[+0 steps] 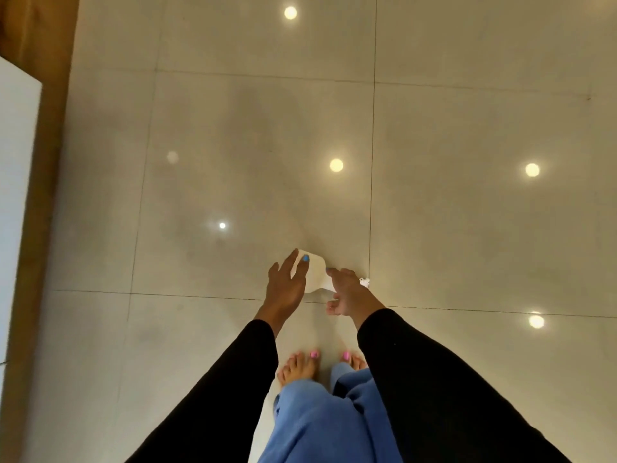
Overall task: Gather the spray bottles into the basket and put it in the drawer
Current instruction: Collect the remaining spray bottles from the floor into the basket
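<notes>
A white spray bottle [315, 274] hangs tilted above the tiled floor, straight ahead of my feet. My right hand [347, 292] is closed around its neck, and the small white nozzle [365, 281] pokes out to the right of that hand. My left hand [287, 284] is at the bottle's left side with fingers spread; its thumb lies across the bottle's body. Much of the bottle is hidden behind both hands. No basket and no drawer are in view.
Glossy beige floor tiles [253, 168] fill the view and mirror several ceiling lights. A wooden strip [43, 182] and a white panel [15, 202] run along the left edge. My bare feet [300, 365] and blue trousers are below the hands.
</notes>
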